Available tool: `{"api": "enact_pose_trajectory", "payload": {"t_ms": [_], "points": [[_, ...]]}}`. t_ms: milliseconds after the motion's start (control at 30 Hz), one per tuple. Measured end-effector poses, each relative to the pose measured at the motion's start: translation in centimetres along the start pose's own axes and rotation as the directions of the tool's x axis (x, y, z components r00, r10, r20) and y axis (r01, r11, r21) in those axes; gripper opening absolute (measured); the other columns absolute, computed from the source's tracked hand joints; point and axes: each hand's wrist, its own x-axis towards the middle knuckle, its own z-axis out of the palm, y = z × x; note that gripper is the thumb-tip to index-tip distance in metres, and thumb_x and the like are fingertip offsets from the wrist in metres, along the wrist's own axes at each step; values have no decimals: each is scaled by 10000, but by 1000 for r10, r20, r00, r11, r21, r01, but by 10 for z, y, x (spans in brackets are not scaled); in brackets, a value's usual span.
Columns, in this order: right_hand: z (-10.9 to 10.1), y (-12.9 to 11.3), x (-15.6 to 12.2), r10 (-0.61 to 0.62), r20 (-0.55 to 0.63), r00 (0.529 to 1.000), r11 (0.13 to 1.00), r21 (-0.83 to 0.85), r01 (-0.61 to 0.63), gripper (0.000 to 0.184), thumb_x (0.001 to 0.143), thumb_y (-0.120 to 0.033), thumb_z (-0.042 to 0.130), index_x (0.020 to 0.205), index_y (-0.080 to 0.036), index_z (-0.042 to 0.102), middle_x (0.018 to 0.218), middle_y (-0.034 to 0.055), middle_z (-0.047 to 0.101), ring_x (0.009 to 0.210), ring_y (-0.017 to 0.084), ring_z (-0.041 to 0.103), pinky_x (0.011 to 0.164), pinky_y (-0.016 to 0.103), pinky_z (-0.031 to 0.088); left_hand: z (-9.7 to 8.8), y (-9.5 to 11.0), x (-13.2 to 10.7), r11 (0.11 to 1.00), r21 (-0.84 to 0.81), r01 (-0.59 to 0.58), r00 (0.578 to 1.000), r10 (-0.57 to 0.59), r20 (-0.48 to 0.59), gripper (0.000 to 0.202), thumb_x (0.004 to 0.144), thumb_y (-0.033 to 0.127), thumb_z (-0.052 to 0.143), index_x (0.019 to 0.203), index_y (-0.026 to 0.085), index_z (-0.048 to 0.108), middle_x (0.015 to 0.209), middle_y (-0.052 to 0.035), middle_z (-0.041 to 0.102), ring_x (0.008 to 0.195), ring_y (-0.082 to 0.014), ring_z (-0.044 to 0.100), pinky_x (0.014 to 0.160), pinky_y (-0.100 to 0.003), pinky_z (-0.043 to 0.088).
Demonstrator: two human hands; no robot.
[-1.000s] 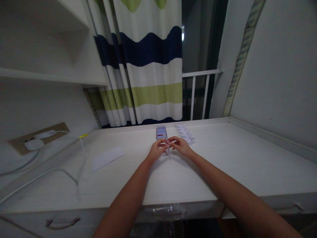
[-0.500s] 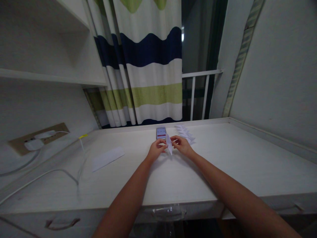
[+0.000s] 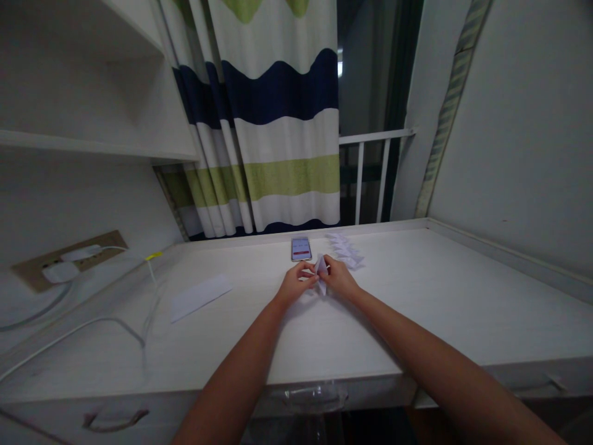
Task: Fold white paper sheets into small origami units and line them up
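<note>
Between my two hands, just above the white desk (image 3: 370,327), is a small piece of folded white paper (image 3: 321,267) with pointed ends. My left hand (image 3: 296,283) pinches its left side, and my right hand (image 3: 340,278) grips it from the right with fingers bent around it. Part of the paper is hidden by my fingers. Right behind my hands, several folded paper pieces (image 3: 345,250) lie in a row. A phone (image 3: 301,248) with a lit screen rests beyond my left hand.
A stack or sheet of flat white paper (image 3: 201,296) lies on the left of the desk. Farther left, a white cable (image 3: 106,319) runs from plugs in a wall socket (image 3: 69,262). A striped curtain (image 3: 291,176) hangs behind the desk, beside a white railing (image 3: 377,137).
The folded paper has turned and opened out into a pointed shape. My right hand has moved slightly inward and down around it. The phone is now fully uncovered.
</note>
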Motion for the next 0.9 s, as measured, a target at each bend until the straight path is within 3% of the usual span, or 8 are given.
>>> {"api": "enact_pose_trajectory", "payload": {"t_ms": [133, 267, 600, 767, 900], "points": [[1, 1, 1, 28, -15, 999, 999, 41, -27, 130, 630, -124, 476, 749, -178, 478, 682, -9, 553, 574, 107, 497, 545, 212, 366, 1, -5, 1, 1000, -25, -15, 999, 14, -34, 262, 601, 182, 585, 814, 167, 434, 949, -50, 509, 690, -113, 544, 528, -244, 481], [3, 0, 0, 28, -26, 999, 998, 51, -27, 93, 642, -153, 483, 728, -180, 460, 650, -24, 521, 549, 100, 480, 515, 205, 354, 4, -8, 3, 998, 51, -42, 995, 46, -85, 290, 578, 89, 543, 836, 169, 439, 891, -22, 518, 686, -103, 539, 573, -238, 473], [6, -4, -1, -54, -50, 997, 992, 107, 59, 39, 643, -143, 471, 665, -173, 459, 616, -28, 497, 549, 93, 454, 532, 209, 352, 8, -4, 3, 982, 177, -69, 973, 106, -206, 198, 639, 66, 490, 812, 162, 506, 843, -24, 566, 673, -108, 569, 609, -229, 468], [5, 0, 1, -44, -86, 995, 986, 153, 57, 88, 616, -105, 443, 672, -169, 465, 644, -21, 511, 567, 99, 471, 532, 209, 365, 6, -8, 1, 988, 146, 48, 987, -25, -156, 250, 679, 121, 461, 912, 184, 529, 650, 8, 583, 533, -115, 570, 473, -215, 465], [4, 1, 1, -39, -99, 994, 973, 225, 61, 91, 618, -111, 427, 676, -171, 463, 642, -24, 503, 564, 103, 483, 533, 216, 378, 5, -6, 2, 999, 28, 39, 991, -35, -126, 245, 673, 182, 495, 913, 165, 541, 604, 15, 579, 504, -117, 563, 462, -226, 473]]}}
